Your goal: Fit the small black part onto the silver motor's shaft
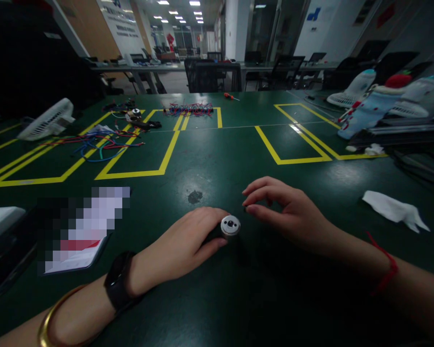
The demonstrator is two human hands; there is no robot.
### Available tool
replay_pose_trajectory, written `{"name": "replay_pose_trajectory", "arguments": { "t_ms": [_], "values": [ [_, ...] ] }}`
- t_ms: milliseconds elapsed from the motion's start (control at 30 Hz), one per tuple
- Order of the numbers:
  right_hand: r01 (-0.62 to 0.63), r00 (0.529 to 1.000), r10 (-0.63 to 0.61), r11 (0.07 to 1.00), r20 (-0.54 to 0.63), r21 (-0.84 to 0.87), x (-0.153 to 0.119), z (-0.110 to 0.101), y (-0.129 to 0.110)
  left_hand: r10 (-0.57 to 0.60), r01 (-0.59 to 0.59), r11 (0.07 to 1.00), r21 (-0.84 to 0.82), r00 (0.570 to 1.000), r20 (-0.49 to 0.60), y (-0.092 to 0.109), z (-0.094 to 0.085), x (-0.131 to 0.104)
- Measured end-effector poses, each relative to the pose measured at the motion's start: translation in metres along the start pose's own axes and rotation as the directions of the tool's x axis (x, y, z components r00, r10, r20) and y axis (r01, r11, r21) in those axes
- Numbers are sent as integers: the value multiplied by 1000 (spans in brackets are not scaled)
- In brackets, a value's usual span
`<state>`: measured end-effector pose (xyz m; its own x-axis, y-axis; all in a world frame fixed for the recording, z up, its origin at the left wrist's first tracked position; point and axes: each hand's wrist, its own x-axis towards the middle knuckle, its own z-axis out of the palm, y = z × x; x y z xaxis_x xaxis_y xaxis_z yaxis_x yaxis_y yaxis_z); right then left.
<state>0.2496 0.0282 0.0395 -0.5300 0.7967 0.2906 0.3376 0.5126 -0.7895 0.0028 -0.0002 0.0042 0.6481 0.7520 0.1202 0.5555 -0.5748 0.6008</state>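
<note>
My left hand [198, 238] rests low over the green table, its thumb and fingers closed around a small electric motor [230, 224]. The motor is a silver cylinder standing upright, its round end face with a dark centre and small holes turned up. Just to the right, my right hand [280, 205] hovers with curled fingers, the thumb and fingertips brought close together. A tiny dark thing shows at the thumb tip, too small to name. The right fingertips are a short way from the motor and do not touch it.
A phone [83, 246] with a blurred screen lies left of my left hand. Tangled wires [104, 142] and a white fan [48, 118] lie farther left. At the back is a screwdriver [229, 96]. A crumpled tissue [394, 209] and a stuffed toy [369, 111] are on the right.
</note>
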Motion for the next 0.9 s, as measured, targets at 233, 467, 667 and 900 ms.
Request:
{"name": "replay_pose_trajectory", "arguments": {
  "t_ms": [233,467,667,900],
  "values": [
    [-29,943,60,995,327,-99,-7,-10,24,9,-9,1000,-4,1000,-1,-1,0,0],
    [68,904,23,978,427,-196,-7,-8,30,-7,7,1000,-3,1000,13,0,-2,0],
    [68,901,17,982,434,-179,-7,-10,31,0,0,1000,-5,1000,9,0,-1,0],
    [-22,912,53,996,406,-81,-7,-14,32,4,-4,1000,-4,1000,6,-2,0,-1]
  ]
}}
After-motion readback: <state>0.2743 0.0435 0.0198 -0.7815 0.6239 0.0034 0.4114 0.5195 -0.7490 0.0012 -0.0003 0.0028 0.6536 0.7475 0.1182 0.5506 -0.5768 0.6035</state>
